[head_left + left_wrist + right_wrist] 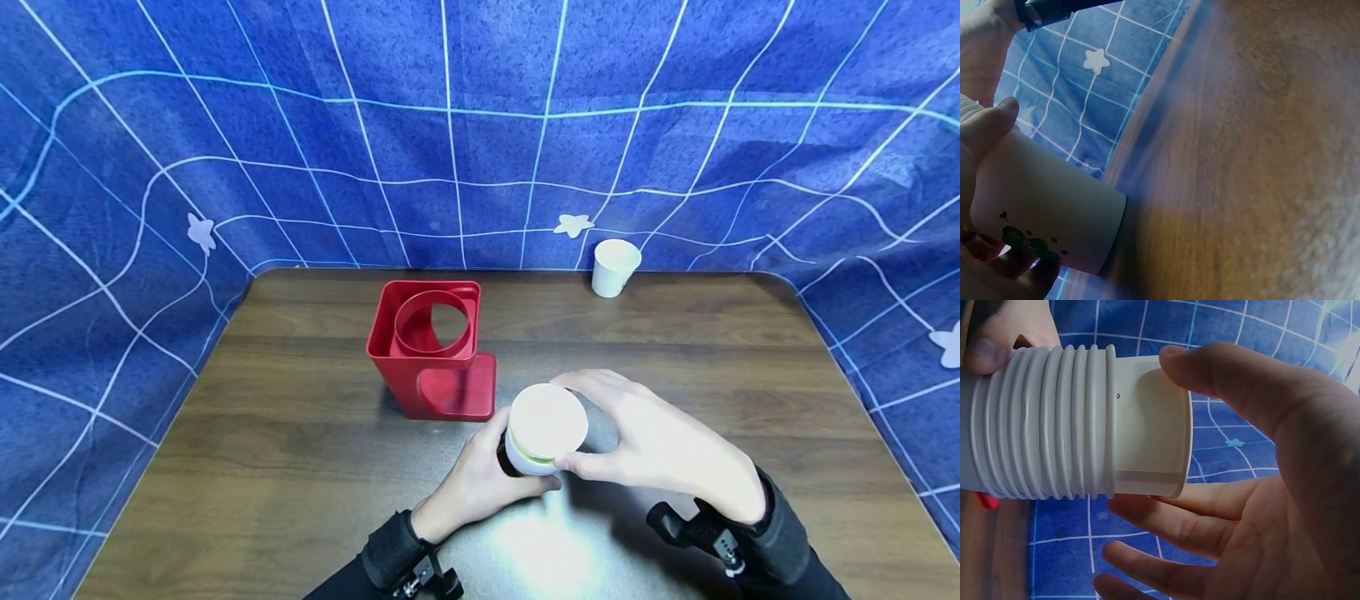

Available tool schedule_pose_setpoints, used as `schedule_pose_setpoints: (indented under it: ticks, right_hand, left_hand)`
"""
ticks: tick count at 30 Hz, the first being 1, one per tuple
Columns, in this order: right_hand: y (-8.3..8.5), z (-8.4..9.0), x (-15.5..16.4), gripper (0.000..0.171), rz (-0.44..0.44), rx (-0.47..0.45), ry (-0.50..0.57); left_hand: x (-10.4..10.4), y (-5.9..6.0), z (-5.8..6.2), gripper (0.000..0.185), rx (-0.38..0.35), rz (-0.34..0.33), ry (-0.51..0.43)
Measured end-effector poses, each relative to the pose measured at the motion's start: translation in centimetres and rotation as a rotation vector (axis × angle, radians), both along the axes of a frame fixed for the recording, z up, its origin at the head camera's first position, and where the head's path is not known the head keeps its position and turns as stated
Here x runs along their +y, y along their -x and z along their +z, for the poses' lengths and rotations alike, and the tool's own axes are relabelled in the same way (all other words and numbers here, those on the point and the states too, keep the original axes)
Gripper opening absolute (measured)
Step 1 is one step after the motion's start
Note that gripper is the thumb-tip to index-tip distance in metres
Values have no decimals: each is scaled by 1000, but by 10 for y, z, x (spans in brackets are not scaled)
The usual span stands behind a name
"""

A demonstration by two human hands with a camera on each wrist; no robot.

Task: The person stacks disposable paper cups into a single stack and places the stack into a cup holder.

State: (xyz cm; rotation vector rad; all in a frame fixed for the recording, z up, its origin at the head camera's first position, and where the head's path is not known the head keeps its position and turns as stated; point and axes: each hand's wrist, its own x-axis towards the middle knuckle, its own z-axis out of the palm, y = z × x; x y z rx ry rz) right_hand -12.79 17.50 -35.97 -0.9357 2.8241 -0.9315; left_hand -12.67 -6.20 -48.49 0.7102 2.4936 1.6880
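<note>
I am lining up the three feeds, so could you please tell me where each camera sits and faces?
Head: looks down the table; both hands hold a stack of paper cups.
Left wrist: beside the left hand, facing the table edge.
Right wrist: under the right hand, facing the stack's rims.
All three share the stack.

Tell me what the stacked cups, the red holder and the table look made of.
Stacked cups: likely matte white paper, with rolled rims and a side seam. Red holder: probably moulded plastic, smooth and slightly glossy. Table: dark wood-grain surface, perhaps laminate, faintly shiny.
</note>
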Motion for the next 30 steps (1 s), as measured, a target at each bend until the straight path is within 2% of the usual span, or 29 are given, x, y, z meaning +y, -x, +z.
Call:
schedule_pose_setpoints:
  ticks: [30]
  right_hand:
    - [5, -6, -3, 66, 10, -21, -26]
  left_hand:
    - [1, 0, 1, 86, -21, 4, -9]
